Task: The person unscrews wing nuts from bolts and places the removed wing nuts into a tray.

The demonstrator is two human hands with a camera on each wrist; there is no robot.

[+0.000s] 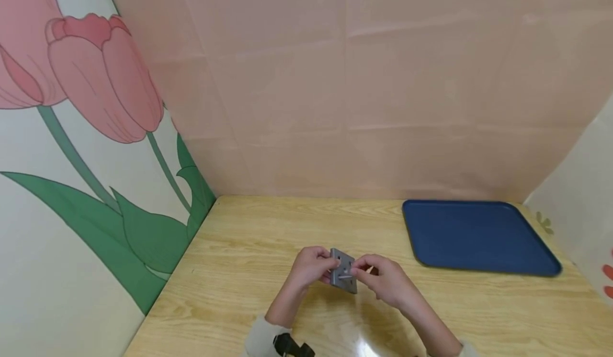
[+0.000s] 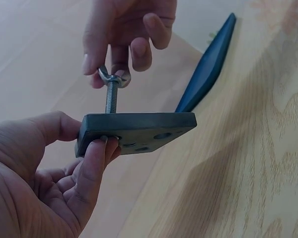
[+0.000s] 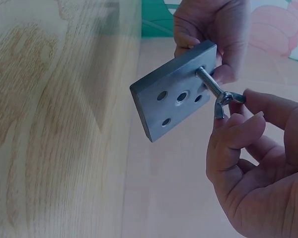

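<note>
My left hand (image 1: 312, 266) grips a square grey metal plate (image 3: 176, 94) by one edge, thumb on one face and fingers on the other. Several holes pierce the plate, one of them at its centre. A wing screw (image 3: 211, 85) stands in a hole near the held edge, much of its threaded shank showing above the face. Its winged head lies between the thumb and fingers of my right hand (image 1: 383, 280), which pinches it. In the left wrist view the plate (image 2: 139, 126) is held above the table, and the screw's wings (image 2: 111, 77) meet the right fingertips.
A blue tray (image 1: 479, 237) lies at the back right of the wooden table (image 1: 239, 250). Behind the table hangs a pinkish sheet (image 1: 345, 107). A white wall panel with painted tulips (image 1: 105, 75) borders the left side.
</note>
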